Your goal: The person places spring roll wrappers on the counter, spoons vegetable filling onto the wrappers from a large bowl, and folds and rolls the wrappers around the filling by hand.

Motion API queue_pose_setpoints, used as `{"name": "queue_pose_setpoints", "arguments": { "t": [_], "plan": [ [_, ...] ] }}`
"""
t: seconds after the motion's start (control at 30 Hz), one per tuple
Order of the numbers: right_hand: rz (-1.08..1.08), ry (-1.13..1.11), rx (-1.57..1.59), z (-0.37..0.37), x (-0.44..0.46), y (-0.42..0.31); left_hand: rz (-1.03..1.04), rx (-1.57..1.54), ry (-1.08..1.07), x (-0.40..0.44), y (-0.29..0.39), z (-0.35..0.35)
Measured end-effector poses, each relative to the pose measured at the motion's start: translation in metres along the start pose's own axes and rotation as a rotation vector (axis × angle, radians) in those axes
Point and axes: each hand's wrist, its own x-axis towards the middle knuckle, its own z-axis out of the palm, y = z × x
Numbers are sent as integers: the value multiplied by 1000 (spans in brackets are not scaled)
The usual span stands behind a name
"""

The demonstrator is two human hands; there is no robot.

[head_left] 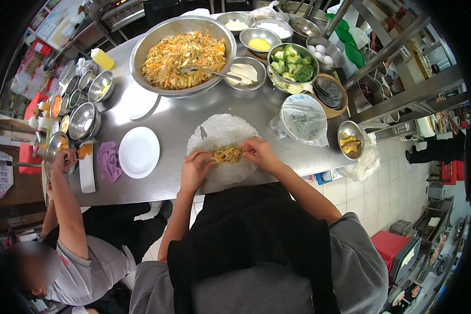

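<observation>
Close to the middle of the near edge of the table [170, 131], a thin round wrapper [220, 126] is spread, with a strip of shredded filling [226, 154] heaped across it. The filling is flanked from both sides: its left end is met by the bent fingers of the left grip [197, 164], its right end by those of the right grip [260, 153]. Whether anything is pinched by either grip cannot be told. To the left, by the near edge, a white plate [139, 152] and a purple cloth [109, 162] are set. Toward the far edge, a large bowl [138, 52] is filled with a shredded mixture [186, 57], on which a utensil [222, 74] is rested; to its right, broccoli [293, 64] is contained in a smaller bowl [275, 76]. At the left edge, a co-worker's hand [64, 159] is seen.
</observation>
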Motion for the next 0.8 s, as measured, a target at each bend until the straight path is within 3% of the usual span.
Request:
{"name": "queue_pose_setpoints", "arguments": {
  "t": [0.23, 0.33, 0.43, 0.57, 0.67, 0.8],
  "plan": [
    [56, 36, -28, 11, 2, -22, -33, -6, 46, 6, 15, 8],
    [-74, 91, -156, 24, 7, -20, -51, 43, 31, 6, 13, 10],
    [58, 110, -92, 27, 9, -10, -135, -33, 20, 3, 11, 10],
    [35, 54, -59, 15, 6, -4, -197, -108, -31, -1, 8, 6],
    [1, -41, -38, -9, 2, -10, 6, 2, -7, 2, 19, -5],
    [-24, -130, -197, -18, -3, -15, 21, 163, -167, 8, 26, 4]
  ]
}}
